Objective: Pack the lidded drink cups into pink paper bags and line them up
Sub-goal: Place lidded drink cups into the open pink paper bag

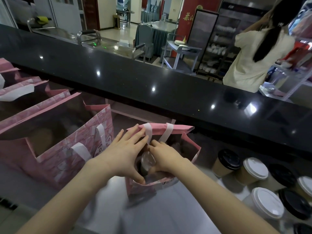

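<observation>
Station: steel worktop (104, 208), lower half of the frame, below a black counter ledge (168, 85) that runs from the left edge to the right edge.

Task item: one pink paper bag (177, 128) stands open at centre frame, its white handles (166, 132) folded against the far rim. A cup (148, 160) with a clear domed lid sits inside the bag's mouth, lid uppermost. Its body is hidden by the bag wall and my hands.

Left hand (125, 154): spread flat across the left side of the bag's mouth. The fingers are straight and reach the far rim, and the thumb lies at the near rim. It clasps nothing.

Right hand (166, 157): inside the bag's mouth, fingers and thumb curled round the cup just below the lid. The image is blurred here, so I cannot tell how the fingertips sit.

Other items: a row of packed bags (67, 159) stands open-topped at left, just beside the current bag. Unpacked paper cups cluster at lower right, some with a black lid (229, 159), some with a white lid (255, 168).

A second person (253, 53) in a pale top stands beyond the ledge at upper right, back turned.
</observation>
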`<state>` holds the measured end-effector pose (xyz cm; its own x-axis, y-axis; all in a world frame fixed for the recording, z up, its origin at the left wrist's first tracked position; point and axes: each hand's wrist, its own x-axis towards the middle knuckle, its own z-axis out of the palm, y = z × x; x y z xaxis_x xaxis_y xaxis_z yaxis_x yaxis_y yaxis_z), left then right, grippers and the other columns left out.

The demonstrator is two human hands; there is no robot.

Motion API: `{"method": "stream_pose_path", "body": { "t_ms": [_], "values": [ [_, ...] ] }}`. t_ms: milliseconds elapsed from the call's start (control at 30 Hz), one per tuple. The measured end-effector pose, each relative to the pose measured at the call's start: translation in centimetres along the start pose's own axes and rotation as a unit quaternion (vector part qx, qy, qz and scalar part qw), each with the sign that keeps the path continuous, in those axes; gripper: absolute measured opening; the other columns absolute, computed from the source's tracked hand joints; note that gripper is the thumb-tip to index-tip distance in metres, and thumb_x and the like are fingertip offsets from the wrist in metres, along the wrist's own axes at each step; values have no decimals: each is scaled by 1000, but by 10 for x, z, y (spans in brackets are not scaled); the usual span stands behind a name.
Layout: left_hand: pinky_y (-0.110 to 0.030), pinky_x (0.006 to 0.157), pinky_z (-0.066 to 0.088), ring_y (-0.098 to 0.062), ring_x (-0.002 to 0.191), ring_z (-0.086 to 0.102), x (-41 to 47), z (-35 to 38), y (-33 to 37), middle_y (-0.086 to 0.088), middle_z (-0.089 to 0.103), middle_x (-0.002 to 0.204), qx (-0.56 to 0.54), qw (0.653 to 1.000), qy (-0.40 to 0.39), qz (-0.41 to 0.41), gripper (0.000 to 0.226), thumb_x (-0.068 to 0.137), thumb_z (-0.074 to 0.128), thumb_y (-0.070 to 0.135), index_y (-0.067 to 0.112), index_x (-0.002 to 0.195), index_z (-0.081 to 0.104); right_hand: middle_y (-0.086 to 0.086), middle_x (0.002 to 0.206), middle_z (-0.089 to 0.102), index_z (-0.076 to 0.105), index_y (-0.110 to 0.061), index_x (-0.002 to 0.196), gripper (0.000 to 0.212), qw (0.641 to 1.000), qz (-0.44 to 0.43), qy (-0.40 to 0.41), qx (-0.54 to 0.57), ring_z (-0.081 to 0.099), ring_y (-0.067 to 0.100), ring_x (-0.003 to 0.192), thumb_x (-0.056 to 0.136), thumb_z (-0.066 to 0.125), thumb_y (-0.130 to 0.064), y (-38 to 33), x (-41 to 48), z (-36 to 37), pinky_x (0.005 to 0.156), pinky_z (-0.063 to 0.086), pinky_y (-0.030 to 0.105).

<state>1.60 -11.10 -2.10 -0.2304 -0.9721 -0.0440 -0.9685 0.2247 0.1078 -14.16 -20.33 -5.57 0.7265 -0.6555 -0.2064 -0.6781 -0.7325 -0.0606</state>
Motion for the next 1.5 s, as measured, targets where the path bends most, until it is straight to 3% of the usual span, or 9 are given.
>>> {"method": "stream_pose_path", "body": {
  "t_ms": [433,633,733,833,1000,1167,1233,1333,1500],
  "values": [
    [-39,113,-13,-10,141,-30,9,10,-12,6,-10,161,-42,999,4,6,131,49,67,77,27,152,4,5,130,42,41,-15,139,86,1000,21,-12,8,49,30,108,68,79,-42,-8,21,13,91,50,44],
    [-40,114,-11,-8,141,-30,12,11,-26,11,-8,160,-56,998,7,12,126,50,55,83,33,152,-1,4,138,41,36,-26,144,73,992,84,-21,86,40,28,125,80,65,-47,-4,18,3,100,43,46],
    [-46,117,-4,-12,143,-26,19,6,-25,11,-4,160,-73,997,13,-11,107,61,46,84,39,150,8,0,145,38,35,-30,145,66,983,94,-30,154,40,23,130,87,56,-53,0,4,-20,104,40,46],
    [-52,117,-4,-17,147,-14,28,-1,-19,10,3,160,-79,994,55,-51,90,70,26,86,39,147,22,-4,128,50,54,-25,131,56,983,79,16,163,52,16,114,88,50,-60,10,-28,-45,95,48,40],
    [-55,116,-2,-20,147,-11,44,-11,3,2,7,161,-69,986,146,-48,60,80,61,58,37,133,44,-9,147,38,63,-30,117,51,986,76,119,84,28,12,136,88,38,-65,41,-89,-56,111,30,38],
    [-44,110,31,-22,130,45,58,-20,40,2,58,129,-125,940,316,27,20,78,72,29,25,94,61,-12,141,43,60,-35,117,64,986,96,130,39,27,9,136,83,24,-75,67,-125,-44,117,4,43],
    [-38,105,36,-19,128,46,62,-19,48,7,57,129,-128,953,269,47,36,82,65,42,28,114,56,-11,133,49,58,-33,119,59,986,94,138,24,32,9,133,85,30,-72,75,-135,-37,119,6,44],
    [-36,116,16,-14,145,17,68,-9,53,13,27,155,-68,992,98,47,69,86,44,67,40,147,25,-7,119,58,61,-27,116,33,981,81,173,-22,45,14,121,92,51,-47,85,-147,-30,115,26,40],
    [-41,121,6,-13,147,4,79,-7,57,13,6,161,-70,997,19,29,80,82,44,74,44,149,13,-8,106,64,68,-24,109,21,971,75,226,-12,52,12,109,93,54,-30,96,-164,-23,100,38,28]
  ]
}}
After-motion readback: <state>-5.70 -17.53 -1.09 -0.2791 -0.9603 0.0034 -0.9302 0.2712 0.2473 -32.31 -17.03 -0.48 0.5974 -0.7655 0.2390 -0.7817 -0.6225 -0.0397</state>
